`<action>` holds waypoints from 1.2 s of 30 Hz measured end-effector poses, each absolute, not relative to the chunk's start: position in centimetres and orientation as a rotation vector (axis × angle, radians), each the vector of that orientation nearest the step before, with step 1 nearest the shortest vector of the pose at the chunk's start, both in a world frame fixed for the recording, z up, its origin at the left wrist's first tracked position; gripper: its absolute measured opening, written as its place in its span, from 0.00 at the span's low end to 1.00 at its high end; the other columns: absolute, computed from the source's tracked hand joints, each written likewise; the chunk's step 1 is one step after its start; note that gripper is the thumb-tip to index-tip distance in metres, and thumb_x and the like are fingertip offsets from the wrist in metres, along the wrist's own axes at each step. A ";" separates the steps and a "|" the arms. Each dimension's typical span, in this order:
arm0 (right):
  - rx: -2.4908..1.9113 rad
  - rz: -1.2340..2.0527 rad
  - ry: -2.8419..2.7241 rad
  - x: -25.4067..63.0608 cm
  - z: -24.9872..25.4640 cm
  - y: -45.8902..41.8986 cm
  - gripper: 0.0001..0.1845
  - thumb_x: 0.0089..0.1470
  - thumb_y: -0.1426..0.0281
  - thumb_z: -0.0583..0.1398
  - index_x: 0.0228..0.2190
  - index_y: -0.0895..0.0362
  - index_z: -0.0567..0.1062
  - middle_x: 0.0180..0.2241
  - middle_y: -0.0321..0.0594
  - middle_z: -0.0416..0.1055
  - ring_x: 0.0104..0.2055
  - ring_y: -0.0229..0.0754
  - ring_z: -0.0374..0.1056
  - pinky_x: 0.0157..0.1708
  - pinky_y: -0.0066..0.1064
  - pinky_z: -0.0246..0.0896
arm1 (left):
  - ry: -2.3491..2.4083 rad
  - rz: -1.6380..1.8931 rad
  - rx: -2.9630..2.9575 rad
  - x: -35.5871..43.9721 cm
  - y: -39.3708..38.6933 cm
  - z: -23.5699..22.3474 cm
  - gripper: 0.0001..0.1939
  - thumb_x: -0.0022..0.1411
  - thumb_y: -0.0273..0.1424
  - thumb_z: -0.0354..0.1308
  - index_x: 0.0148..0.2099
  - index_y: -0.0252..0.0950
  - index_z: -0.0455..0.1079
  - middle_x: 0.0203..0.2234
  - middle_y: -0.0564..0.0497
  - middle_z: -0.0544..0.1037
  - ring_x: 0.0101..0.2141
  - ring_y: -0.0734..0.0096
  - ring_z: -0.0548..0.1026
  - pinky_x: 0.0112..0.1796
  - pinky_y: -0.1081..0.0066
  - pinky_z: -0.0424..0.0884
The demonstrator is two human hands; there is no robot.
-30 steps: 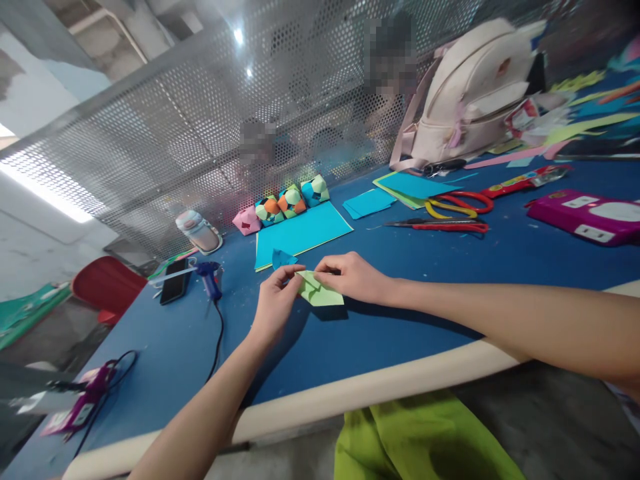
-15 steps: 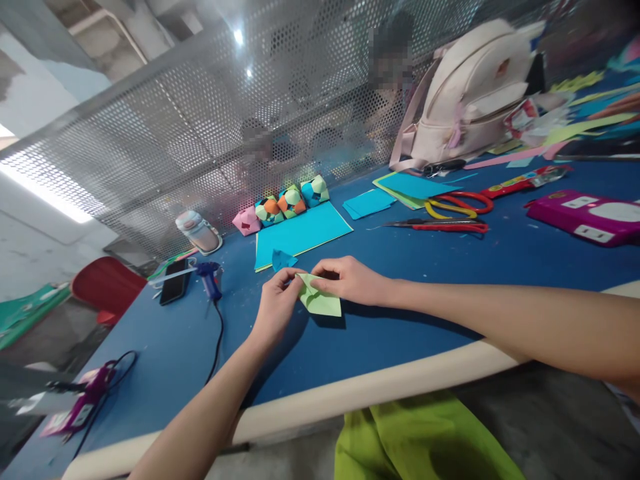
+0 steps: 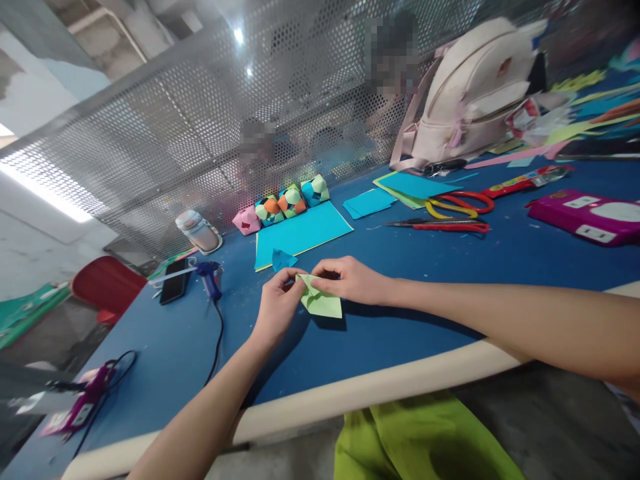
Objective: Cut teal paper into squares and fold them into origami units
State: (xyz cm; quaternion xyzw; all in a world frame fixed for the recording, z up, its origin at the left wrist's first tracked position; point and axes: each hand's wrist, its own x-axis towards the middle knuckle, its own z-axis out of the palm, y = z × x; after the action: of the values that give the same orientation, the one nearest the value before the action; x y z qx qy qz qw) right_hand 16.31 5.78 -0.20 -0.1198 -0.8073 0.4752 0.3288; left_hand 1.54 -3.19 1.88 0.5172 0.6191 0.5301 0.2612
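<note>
A partly folded light green paper (image 3: pixel 323 306) is held between my two hands, just above the blue table (image 3: pixel 400 340). My left hand (image 3: pixel 279 297) pinches its left corner between thumb and fingers. On its upper edge, my right hand (image 3: pixel 347 280) grips with the thumb on top and the fingers curled behind. A small folded blue paper piece (image 3: pixel 284 259) lies just beyond my left hand. It touches the near edge of a stack of blue sheets (image 3: pixel 305 230), with a light green edge showing underneath.
Several folded paper balls (image 3: pixel 293 201) line the mesh partition (image 3: pixel 200 147). To the left are a glue gun (image 3: pixel 209 279), a phone (image 3: pixel 175 281) and a bottle (image 3: pixel 198 231). On the right lie scissors (image 3: pixel 457 203), a red-handled tool (image 3: pixel 445 227), a purple power strip (image 3: pixel 585 217) and a backpack (image 3: pixel 470 93).
The green paper has tilted, its free lower-right corner dropping slightly toward me. My right hand has shifted a little lower; my left hand has barely moved.
</note>
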 end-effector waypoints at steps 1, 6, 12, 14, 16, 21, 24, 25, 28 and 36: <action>-0.315 1.242 -2.117 16.3 -0.2 5.8 0.16 0.56 0.59 0.57 0.32 0.61 0.74 0.28 0.38 0.72 0.29 0.36 0.64 0.29 0.27 0.57 | 1.687 1.434 1.410 1.6 -3.2 1.8 0.08 0.51 0.34 0.61 0.31 0.33 0.72 0.22 0.54 0.73 0.23 0.76 0.68 0.25 0.76 0.64; -0.300 1.190 -2.156 16.3 -0.1 5.8 0.16 0.56 0.60 0.56 0.31 0.61 0.74 0.27 0.37 0.71 0.29 0.36 0.63 0.30 0.27 0.56 | 1.730 1.424 1.486 1.5 -3.4 1.5 0.08 0.51 0.33 0.60 0.32 0.34 0.72 0.23 0.54 0.74 0.24 0.75 0.69 0.26 0.76 0.65; -0.300 1.278 -2.130 16.3 -0.1 5.7 0.16 0.56 0.61 0.57 0.35 0.61 0.75 0.29 0.38 0.72 0.30 0.36 0.64 0.30 0.27 0.57 | 1.756 1.477 1.471 1.7 -3.4 1.6 0.06 0.51 0.32 0.60 0.30 0.34 0.70 0.21 0.55 0.72 0.22 0.77 0.68 0.25 0.77 0.64; -0.312 1.305 -2.112 16.3 0.0 5.7 0.16 0.56 0.61 0.57 0.34 0.61 0.75 0.29 0.38 0.72 0.30 0.36 0.64 0.30 0.27 0.57 | 1.735 1.492 1.442 1.8 -3.4 1.7 0.06 0.51 0.32 0.60 0.29 0.34 0.69 0.20 0.56 0.72 0.22 0.77 0.68 0.24 0.77 0.64; -0.341 1.330 -2.081 16.3 0.2 5.7 0.15 0.55 0.62 0.57 0.32 0.61 0.76 0.29 0.38 0.73 0.30 0.36 0.65 0.30 0.27 0.57 | 1.679 1.495 1.388 1.8 -3.4 1.7 0.06 0.50 0.32 0.60 0.30 0.34 0.69 0.20 0.56 0.71 0.21 0.77 0.68 0.23 0.77 0.64; -0.427 1.366 -2.032 16.4 0.6 5.8 0.14 0.53 0.64 0.57 0.28 0.62 0.76 0.27 0.38 0.73 0.29 0.36 0.65 0.28 0.27 0.57 | 1.555 1.493 1.282 1.7 -3.3 1.6 0.09 0.50 0.35 0.62 0.31 0.34 0.69 0.22 0.56 0.72 0.21 0.76 0.68 0.21 0.76 0.66; -0.450 1.326 -2.042 16.4 0.6 5.8 0.14 0.52 0.64 0.57 0.28 0.62 0.76 0.26 0.38 0.74 0.29 0.37 0.65 0.28 0.27 0.57 | 1.566 1.486 1.266 1.7 -3.2 1.6 0.10 0.50 0.34 0.63 0.31 0.33 0.70 0.22 0.55 0.73 0.22 0.77 0.69 0.22 0.77 0.65; -0.458 1.317 -2.044 16.4 0.6 5.8 0.14 0.51 0.64 0.57 0.27 0.62 0.76 0.26 0.38 0.74 0.28 0.37 0.65 0.28 0.27 0.57 | 1.561 1.477 1.254 1.7 -3.2 1.6 0.10 0.49 0.34 0.63 0.31 0.33 0.70 0.22 0.55 0.73 0.22 0.77 0.69 0.22 0.78 0.64; -0.469 1.310 -2.053 16.4 0.5 5.9 0.15 0.51 0.63 0.57 0.27 0.62 0.77 0.26 0.39 0.74 0.28 0.36 0.65 0.27 0.27 0.56 | 1.524 1.446 1.205 1.7 -3.1 1.8 0.11 0.48 0.35 0.64 0.32 0.33 0.72 0.23 0.55 0.73 0.22 0.77 0.69 0.23 0.77 0.64; -0.468 1.304 -2.029 16.3 0.5 6.1 0.15 0.51 0.62 0.56 0.26 0.62 0.76 0.24 0.38 0.72 0.25 0.34 0.62 0.25 0.26 0.54 | 1.461 1.400 1.148 1.6 -3.3 1.9 0.16 0.48 0.37 0.67 0.38 0.32 0.76 0.28 0.50 0.76 0.27 0.74 0.72 0.30 0.74 0.68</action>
State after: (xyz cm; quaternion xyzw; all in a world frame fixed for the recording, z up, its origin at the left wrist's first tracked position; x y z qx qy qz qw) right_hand 16.34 6.08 0.52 -0.1793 -0.7779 0.4999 0.3358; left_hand 1.56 -3.25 1.92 0.4532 0.5765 0.5524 0.3964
